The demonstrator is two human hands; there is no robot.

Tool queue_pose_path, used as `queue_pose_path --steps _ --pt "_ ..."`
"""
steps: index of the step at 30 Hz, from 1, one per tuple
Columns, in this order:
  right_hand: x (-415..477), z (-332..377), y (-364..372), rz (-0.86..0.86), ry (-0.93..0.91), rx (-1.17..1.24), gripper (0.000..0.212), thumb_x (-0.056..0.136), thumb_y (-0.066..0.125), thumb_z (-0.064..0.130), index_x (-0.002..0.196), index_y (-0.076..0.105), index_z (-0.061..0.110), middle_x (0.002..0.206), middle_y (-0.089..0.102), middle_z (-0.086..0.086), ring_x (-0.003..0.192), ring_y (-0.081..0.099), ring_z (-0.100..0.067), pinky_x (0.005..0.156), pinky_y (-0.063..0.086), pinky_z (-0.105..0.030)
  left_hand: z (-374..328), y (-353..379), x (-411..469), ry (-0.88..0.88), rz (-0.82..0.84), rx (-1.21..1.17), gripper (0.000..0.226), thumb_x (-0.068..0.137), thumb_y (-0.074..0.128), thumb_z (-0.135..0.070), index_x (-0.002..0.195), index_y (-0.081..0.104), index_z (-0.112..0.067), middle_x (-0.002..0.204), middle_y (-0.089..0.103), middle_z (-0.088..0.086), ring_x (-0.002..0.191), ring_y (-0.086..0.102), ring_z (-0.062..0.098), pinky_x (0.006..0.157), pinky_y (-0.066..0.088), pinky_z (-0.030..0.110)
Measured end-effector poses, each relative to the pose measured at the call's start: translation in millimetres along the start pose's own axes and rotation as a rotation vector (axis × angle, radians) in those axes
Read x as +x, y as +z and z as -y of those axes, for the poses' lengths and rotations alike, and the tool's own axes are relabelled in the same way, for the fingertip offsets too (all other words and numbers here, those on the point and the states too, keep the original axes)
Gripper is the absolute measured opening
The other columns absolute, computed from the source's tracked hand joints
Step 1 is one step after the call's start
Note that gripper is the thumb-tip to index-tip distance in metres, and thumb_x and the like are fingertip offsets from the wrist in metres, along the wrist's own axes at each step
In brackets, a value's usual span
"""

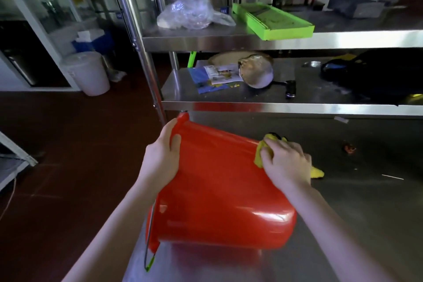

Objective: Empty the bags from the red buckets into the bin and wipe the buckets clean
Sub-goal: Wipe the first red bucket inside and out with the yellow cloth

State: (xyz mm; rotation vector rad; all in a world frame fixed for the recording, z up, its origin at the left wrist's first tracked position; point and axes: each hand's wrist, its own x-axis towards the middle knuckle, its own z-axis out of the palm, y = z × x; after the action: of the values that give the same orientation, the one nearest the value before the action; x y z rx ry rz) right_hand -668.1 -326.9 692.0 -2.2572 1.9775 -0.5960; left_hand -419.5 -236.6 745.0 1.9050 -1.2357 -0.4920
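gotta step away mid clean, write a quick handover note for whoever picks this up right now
Left hand: gripping the rim of the red bucket, which lies on its side on the steel table, mouth towards the left.
Right hand: pressing a yellow cloth against the bucket's outer wall near the base.
Done: no bag shows on this bucket, so it looks emptied; outside wipe under way.
Left: finish the outside; the inside is hidden from this view, so check it. No other red bucket or the bin can be picked out here, so find them.
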Motion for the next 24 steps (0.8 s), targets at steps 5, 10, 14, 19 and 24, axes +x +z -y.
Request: queue_pose_path --steps 5,10,14,19,24 --pt "-31.8 120.4 12.2 -0.133 -0.459 0.072 0.048 0.088 0.042 0.047 0.131 0.055 0.030 0.132 0.058 0.007 0.129 0.046 -0.023 0.094 0.038 -0.048 2.8 9.2 6.1 0.020 -0.089 -0.056 0.038 0.102 0.040 -0.036 0.138 0.044 -0.046 0.091 0.063 -0.011 0.063 0.061 -0.002 0.047 0.043 0.007" --pt "-41.5 99.1 17.8 -0.116 -0.499 0.051 0.052 0.090 0.041 0.054 0.137 0.048 0.033 0.144 0.048 0.004 0.139 0.036 -0.026 0.102 0.036 -0.051 11.8 11.1 -8.9 0.047 -0.125 -0.135 0.038 0.102 0.041 -0.038 0.139 0.040 -0.048 0.075 0.062 -0.016 0.062 0.061 -0.012 0.047 0.044 0.006" --pt "-24.4 8.7 4.4 -0.036 -0.073 -0.004 0.050 0.092 0.039 0.052 0.136 0.051 0.033 0.138 0.056 0.000 0.134 0.043 -0.028 0.096 0.044 -0.049 18.8 8.4 -30.1 0.065 -0.081 -0.139 0.046 0.101 0.039 -0.041 0.145 0.028 -0.048 0.071 0.066 0.011 0.055 0.063 0.025 0.044 0.050 0.031" --pt "-12.5 17.1 -0.4 -0.054 0.065 -0.004 0.042 0.092 0.040 0.048 0.129 0.056 0.034 0.121 0.066 -0.002 0.121 0.049 -0.031 0.093 0.041 -0.045 23.1 14.6 -46.6 0.148 -0.096 -0.129 0.045 0.101 0.037 -0.042 0.144 0.028 -0.052 0.067 0.061 0.016 0.040 0.050 0.014 0.041 0.045 0.033" --pt "-42.0 123.6 8.0 -0.050 -0.534 0.047 0.060 0.091 0.034 0.052 0.148 0.028 0.036 0.147 0.046 0.005 0.141 0.031 -0.025 0.102 0.034 -0.048 24.3 18.5 -30.5 0.166 -0.103 -0.097 0.044 0.103 0.038 -0.035 0.144 0.031 -0.049 0.072 0.066 -0.006 0.052 0.065 0.004 0.038 0.048 0.021"
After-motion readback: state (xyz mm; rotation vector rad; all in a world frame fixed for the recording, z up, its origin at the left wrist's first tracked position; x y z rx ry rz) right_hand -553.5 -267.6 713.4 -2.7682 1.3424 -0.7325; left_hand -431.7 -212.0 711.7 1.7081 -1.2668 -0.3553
